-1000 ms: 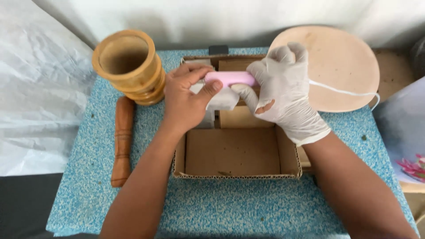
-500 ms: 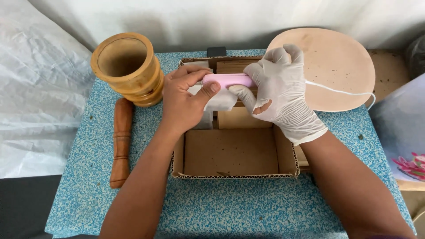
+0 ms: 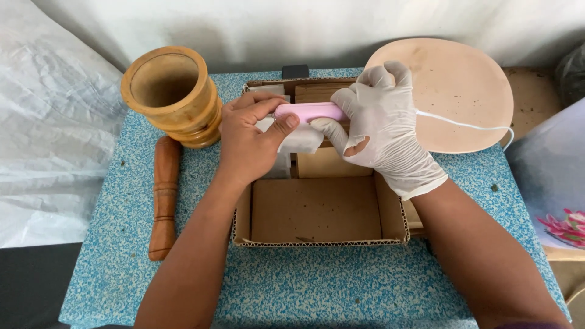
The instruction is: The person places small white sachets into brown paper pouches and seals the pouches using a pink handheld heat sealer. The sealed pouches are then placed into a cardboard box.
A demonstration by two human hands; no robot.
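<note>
Both hands meet above the far half of the open cardboard box [image 3: 317, 210]. The bare left hand [image 3: 250, 143] and the gloved right hand [image 3: 381, 128] each close around one end of a pink bar-shaped device [image 3: 308, 111], held level, with a white wrapper [image 3: 300, 139] hanging beneath it. A white cable [image 3: 463, 125] crosses the round board [image 3: 451, 91]. On the blue speckled surface [image 3: 317, 286], a wooden mortar [image 3: 173, 94] stands left, its pestle [image 3: 163, 195] lying beside. The box's near compartment shows bare cardboard.

Glossy wooden mortar [image 3: 173, 97]; matt corrugated cardboard box [image 3: 317, 210].
</note>
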